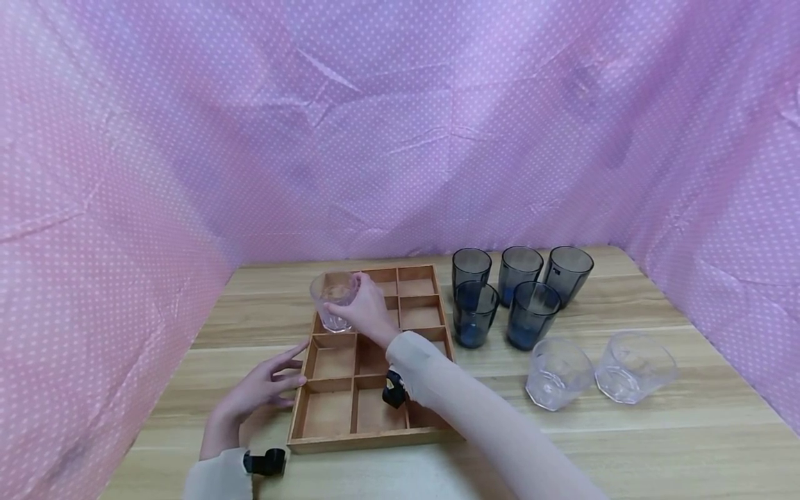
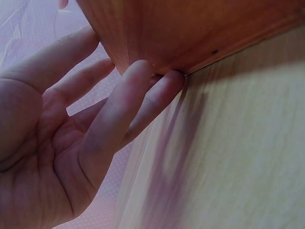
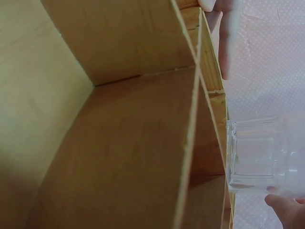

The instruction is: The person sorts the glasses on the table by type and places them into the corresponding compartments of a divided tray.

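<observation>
A clear faceted glass (image 1: 334, 309) is held by my right hand (image 1: 370, 312), thumb and fingers around its side. It stands upright over the far-left part of the wooden divided tray (image 1: 375, 442). In the right wrist view, the base of the glass (image 3: 255, 157) is at the divider edges; whether it touches them I cannot tell. My left hand (image 1: 265, 380) is at the tray's left side with fingers spread. In the left wrist view, its fingertips (image 2: 167, 88) touch the lower edge of the tray's outer wall (image 2: 200, 33).
Several dark blue-grey glasses (image 1: 534, 316) stand upright right of the tray. Two more clear glasses, a left one (image 1: 556, 382) and a right one (image 1: 631, 375), are nearer the front right. A pink dotted cloth (image 1: 400, 139) hangs around the wooden table (image 1: 219, 326).
</observation>
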